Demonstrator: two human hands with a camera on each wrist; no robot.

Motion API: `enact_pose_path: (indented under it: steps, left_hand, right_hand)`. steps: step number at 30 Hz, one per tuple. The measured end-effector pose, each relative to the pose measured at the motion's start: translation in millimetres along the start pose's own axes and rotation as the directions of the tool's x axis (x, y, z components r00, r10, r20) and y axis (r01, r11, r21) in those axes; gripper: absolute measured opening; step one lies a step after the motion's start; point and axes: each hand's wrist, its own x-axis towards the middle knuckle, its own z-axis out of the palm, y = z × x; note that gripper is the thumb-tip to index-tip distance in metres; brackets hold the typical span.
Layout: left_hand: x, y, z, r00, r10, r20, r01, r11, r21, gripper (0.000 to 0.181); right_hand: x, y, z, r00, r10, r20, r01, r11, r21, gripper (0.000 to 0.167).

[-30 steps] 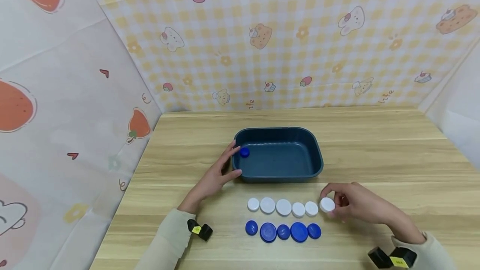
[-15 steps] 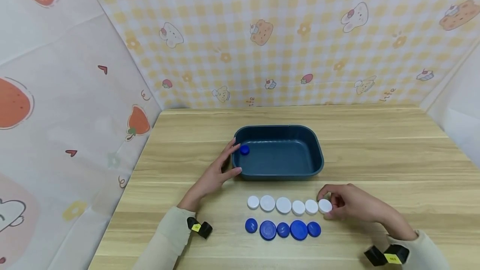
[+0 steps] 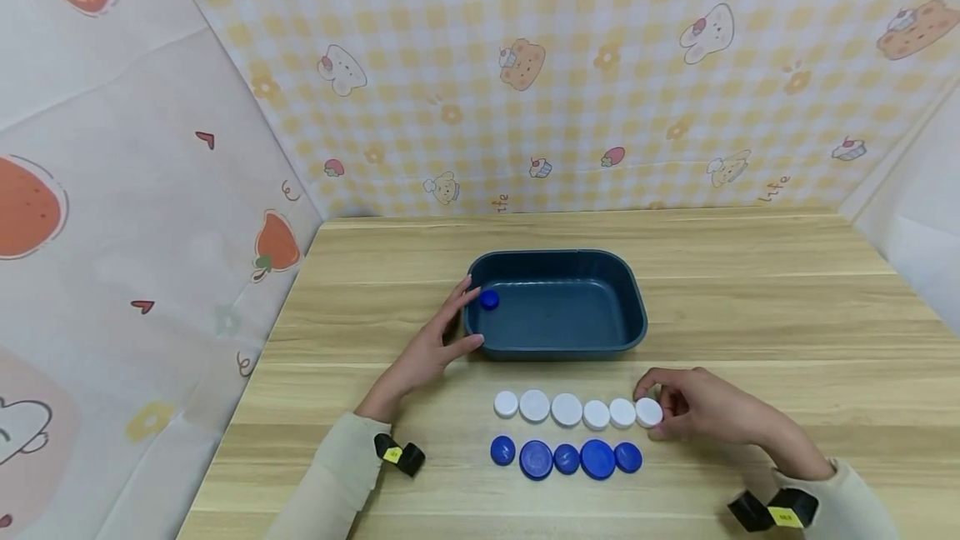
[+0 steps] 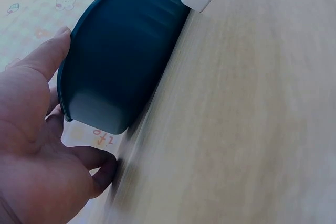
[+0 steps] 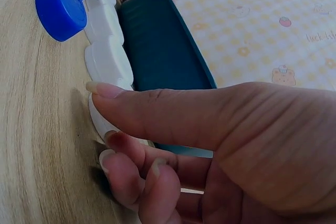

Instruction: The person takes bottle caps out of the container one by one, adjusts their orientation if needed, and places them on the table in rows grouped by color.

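Observation:
At the right end of a row of white bottle caps [image 3: 566, 410], my right hand [image 3: 708, 408] pinches the last white bottle cap [image 3: 648, 412] between thumb and fingers, down at the table. In the right wrist view the thumb [image 5: 163, 114] covers part of that cap. My left hand [image 3: 427, 352] rests on the left end of a dark teal tray [image 3: 566, 315], fingers spread and touching its rim. The left wrist view shows a fingertip at the rim and other fingers loosely bent beside the tray's end. One blue bottle cap [image 3: 489, 300] lies inside the tray, near this hand.
Nearer to me, a second row holds several blue bottle caps [image 3: 567, 459] of two sizes, roughly parallel to the white row. The wooden table [image 3: 750, 298] meets a checked cloth backdrop [image 3: 562, 107] behind and a white patterned cloth [image 3: 150, 215] at the left.
My right hand has brought its white cap slightly left, beside the row's end, and holds it there. The left hand stays on the tray. The head view has shifted slightly.

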Motion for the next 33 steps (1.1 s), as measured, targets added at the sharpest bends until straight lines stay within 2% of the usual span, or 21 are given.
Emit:
enact_pose_path:
  steps: [9, 15, 17, 22, 26, 33]
  left_hand:
    - [0.9, 0.6, 0.3, 1.0, 0.0, 0.001, 0.0, 1.0, 0.005, 0.063]
    - [0.2, 0.1, 0.5, 1.0, 0.003, -0.003, -0.003, 1.0, -0.002, 0.063]
    - [-0.2, 0.1, 0.6, 1.0, -0.001, -0.004, 0.001, 1.0, -0.006, 0.064]
    - [-0.6, 1.0, 0.6, 1.0, -0.004, -0.006, 0.004, 1.0, -0.007, 0.064]
    - [-0.3, 0.9, 0.9, 1.0, 0.007, -0.004, -0.007, 1.0, 0.001, 0.064]
    - [-0.7, 0.4, 0.2, 1.0, -0.003, -0.01, 0.003, 1.0, 0.002, 0.063]
  right_hand:
    - [-4.9, -10, -12, 0.999, 0.012, 0.032, -0.011, 1.0, -0.015, 0.036]
    - [-3.1, -36, -34, 1.0, 0.004, 0.001, -0.003, 0.993, -0.115, 0.037]
    - [1.3, -46, -41, 1.0, -0.026, -0.011, 0.025, 0.991, -0.133, 0.037]
    - [23.1, -69, -53, 0.996, -0.088, -0.034, 0.082, 0.984, -0.157, 0.037]
    - [47.0, -81, -59, 0.995, -0.089, -0.049, 0.079, 0.981, -0.177, 0.04]
    - [96.7, -92, -64, 0.999, -0.052, 0.011, 0.052, 0.998, -0.032, 0.044]
